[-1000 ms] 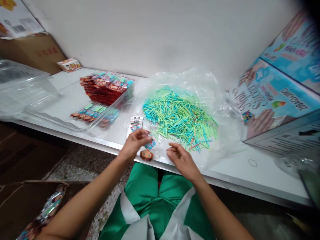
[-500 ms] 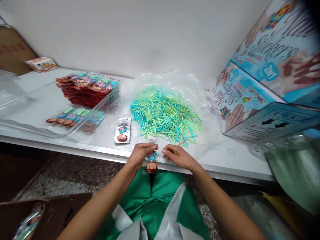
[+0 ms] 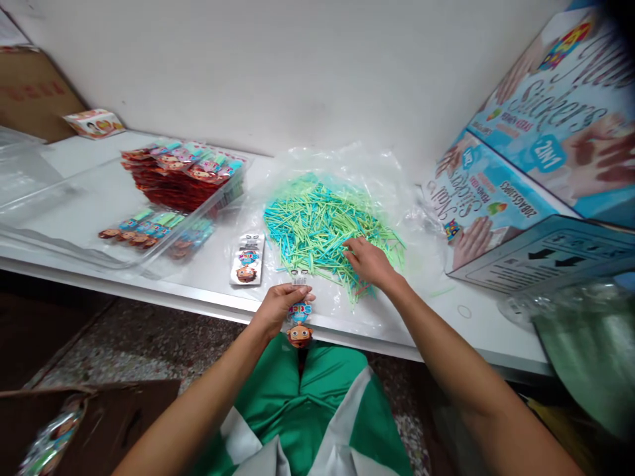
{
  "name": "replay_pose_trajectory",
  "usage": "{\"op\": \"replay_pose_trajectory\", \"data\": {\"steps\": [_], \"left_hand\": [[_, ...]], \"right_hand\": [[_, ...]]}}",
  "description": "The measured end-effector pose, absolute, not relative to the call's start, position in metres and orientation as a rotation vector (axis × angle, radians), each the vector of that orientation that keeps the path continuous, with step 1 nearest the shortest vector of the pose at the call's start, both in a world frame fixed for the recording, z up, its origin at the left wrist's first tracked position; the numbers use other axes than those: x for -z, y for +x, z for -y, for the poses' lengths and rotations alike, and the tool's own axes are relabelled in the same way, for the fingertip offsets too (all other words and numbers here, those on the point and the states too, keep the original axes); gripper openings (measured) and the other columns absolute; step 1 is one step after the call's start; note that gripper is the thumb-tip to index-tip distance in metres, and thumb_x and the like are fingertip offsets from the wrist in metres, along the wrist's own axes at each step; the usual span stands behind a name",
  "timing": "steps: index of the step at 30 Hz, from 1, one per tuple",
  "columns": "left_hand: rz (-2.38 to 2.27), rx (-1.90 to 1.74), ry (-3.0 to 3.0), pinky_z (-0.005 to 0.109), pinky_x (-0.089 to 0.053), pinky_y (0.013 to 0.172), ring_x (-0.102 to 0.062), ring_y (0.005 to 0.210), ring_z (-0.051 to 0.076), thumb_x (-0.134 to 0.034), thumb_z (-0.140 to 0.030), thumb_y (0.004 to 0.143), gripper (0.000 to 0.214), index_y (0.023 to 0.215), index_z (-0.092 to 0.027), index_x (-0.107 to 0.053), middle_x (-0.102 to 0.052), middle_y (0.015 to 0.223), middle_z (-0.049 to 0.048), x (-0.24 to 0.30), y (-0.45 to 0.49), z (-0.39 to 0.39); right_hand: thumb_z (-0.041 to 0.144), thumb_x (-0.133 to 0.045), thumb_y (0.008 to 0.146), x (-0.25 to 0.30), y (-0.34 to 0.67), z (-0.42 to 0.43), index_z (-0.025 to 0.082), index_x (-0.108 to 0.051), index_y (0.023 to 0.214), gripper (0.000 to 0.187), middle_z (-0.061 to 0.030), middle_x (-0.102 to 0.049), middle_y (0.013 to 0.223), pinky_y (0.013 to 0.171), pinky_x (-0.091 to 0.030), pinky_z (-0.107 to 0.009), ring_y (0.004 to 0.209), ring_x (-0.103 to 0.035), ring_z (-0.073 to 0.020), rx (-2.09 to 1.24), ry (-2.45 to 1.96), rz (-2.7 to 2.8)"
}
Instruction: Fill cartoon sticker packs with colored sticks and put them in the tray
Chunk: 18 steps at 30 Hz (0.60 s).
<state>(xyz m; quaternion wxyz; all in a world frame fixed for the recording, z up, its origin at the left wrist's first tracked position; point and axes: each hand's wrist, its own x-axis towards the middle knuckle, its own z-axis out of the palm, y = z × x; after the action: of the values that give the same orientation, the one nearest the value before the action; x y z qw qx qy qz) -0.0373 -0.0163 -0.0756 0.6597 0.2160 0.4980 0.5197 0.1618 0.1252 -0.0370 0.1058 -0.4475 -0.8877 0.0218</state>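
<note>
Left hand: The left hand [image 3: 286, 307] is closed in a pinch, thumb against fingers, and has hold of a packet [image 3: 299, 334] by its middle. Probably it is gripped there so that both ends stay free.
Right hand: The right hand [image 3: 366, 259] is half curled, its fingertips in the loose sticks [image 3: 317, 221]; I cannot tell if a stick is between them.
Table: The white table [image 3: 496, 338] runs under and beyond both hands.
Blue boxes: The big blue boxes [image 3: 518, 188] are stacked to the right of the right hand, perhaps set aside to leave working room.
Tray: The clear tray [image 3: 74, 201] lies well to the left of the left hand.
Plastic: The clear plastic [image 3: 360, 162] is spread under the sticks, ahead of both hands, perhaps so they do not scatter.
Pile: A tall red pile of packets [image 3: 173, 186] is in the tray, far left of the left hand; smaller groups lie nearer to it.
Cards: White cards [image 3: 247, 261] lie just left of the left hand, likely for easy reach.
Packet: It extends from the left hand toward the body, printed face visible to the person.
Sticks: Green and blue, they lie ahead of the left hand and around the right fingertips.
</note>
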Motion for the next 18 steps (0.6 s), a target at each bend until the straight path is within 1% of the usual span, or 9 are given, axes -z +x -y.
{"op": "replay_pose_trajectory", "data": {"steps": [4, 6, 8, 11, 13, 16, 18], "left_hand": [[-1.118, -1.183, 0.463, 0.020, -0.046, 0.054, -0.063, 0.058, 0.013, -0.073, -0.025, 0.064, 0.041, 0.101, -0.010, -0.064, -0.070, 0.072, 0.0081, 0.076, -0.036, 0.016], [-1.118, -1.179, 0.439, 0.020, -0.046, 0.052, -0.063, 0.057, 0.013, -0.072, -0.023, 0.064, 0.040, 0.101, -0.010, -0.063, -0.070, 0.071, 0.0082, 0.077, -0.037, 0.015], [-1.114, -1.184, 0.414, 0.020, -0.046, 0.053, -0.062, 0.057, 0.013, -0.072, -0.022, 0.064, 0.037, 0.098, -0.009, -0.064, -0.069, 0.069, 0.0083, 0.080, -0.038, 0.013], [-1.097, -1.194, 0.399, 0.019, -0.045, 0.053, -0.062, 0.058, 0.013, -0.072, -0.021, 0.064, 0.035, 0.096, -0.008, -0.064, -0.069, 0.068, 0.0082, 0.082, -0.040, 0.011], [-1.085, -1.203, 0.390, 0.019, -0.045, 0.053, -0.062, 0.057, 0.013, -0.072, -0.020, 0.063, 0.034, 0.094, -0.008, -0.064, -0.069, 0.068, 0.0081, 0.084, -0.042, 0.011], [-1.053, -1.215, 0.373, 0.020, -0.045, 0.053, -0.061, 0.057, 0.012, -0.073, -0.020, 0.064, 0.033, 0.093, -0.008, -0.064, -0.068, 0.069, 0.0077, 0.086, -0.043, 0.012], [-1.022, -1.218, 0.376, 0.020, -0.045, 0.053, -0.061, 0.057, 0.012, -0.073, -0.020, 0.064, 0.033, 0.093, -0.008, -0.064, -0.068, 0.069, 0.0075, 0.088, -0.044, 0.012]], "right_hand": [[0.023, -0.043, 0.086, 0.030, 0.144, -0.144, 0.017, -0.049, 0.121, 0.036, -0.0136, -0.053, 0.113, 0.076, -0.036, -0.032, 0.102, -0.047, -0.0256, 0.186, -1.180, 2.803], [0.018, -0.044, 0.084, 0.028, 0.138, -0.151, 0.018, -0.050, 0.122, 0.038, -0.0133, -0.052, 0.114, 0.080, -0.034, -0.035, 0.104, -0.044, -0.0271, 0.285, -1.098, 2.890], [0.015, -0.044, 0.082, 0.030, 0.130, -0.153, 0.018, -0.053, 0.117, 0.036, -0.0132, -0.053, 0.113, 0.081, -0.032, -0.036, 0.104, -0.043, -0.0280, 0.387, -1.018, 2.954], [0.014, -0.041, 0.084, 0.035, 0.120, -0.150, 0.013, -0.060, 0.102, 0.026, -0.0157, -0.055, 0.107, 0.081, -0.030, -0.038, 0.102, -0.044, -0.0287, 0.539, -0.980, 3.022], [0.012, -0.039, 0.085, 0.040, 0.120, -0.145, 0.010, -0.062, 0.096, 0.026, -0.0174, -0.056, 0.102, 0.081, -0.030, -0.038, 0.100, -0.045, -0.0290, 0.603, -1.015, 3.042], [0.011, -0.038, 0.084, 0.044, 0.137, -0.143, 0.009, -0.062, 0.093, 0.025, -0.0182, -0.058, 0.098, 0.079, -0.031, -0.039, 0.097, -0.047, -0.0294, 0.616, -1.141, 3.033], [0.012, -0.038, 0.084, 0.044, 0.157, -0.147, 0.009, -0.061, 0.093, 0.024, -0.0181, -0.058, 0.098, 0.081, -0.032, -0.039, 0.099, -0.047, -0.0296, 0.580, -1.282, 2.995]]}}
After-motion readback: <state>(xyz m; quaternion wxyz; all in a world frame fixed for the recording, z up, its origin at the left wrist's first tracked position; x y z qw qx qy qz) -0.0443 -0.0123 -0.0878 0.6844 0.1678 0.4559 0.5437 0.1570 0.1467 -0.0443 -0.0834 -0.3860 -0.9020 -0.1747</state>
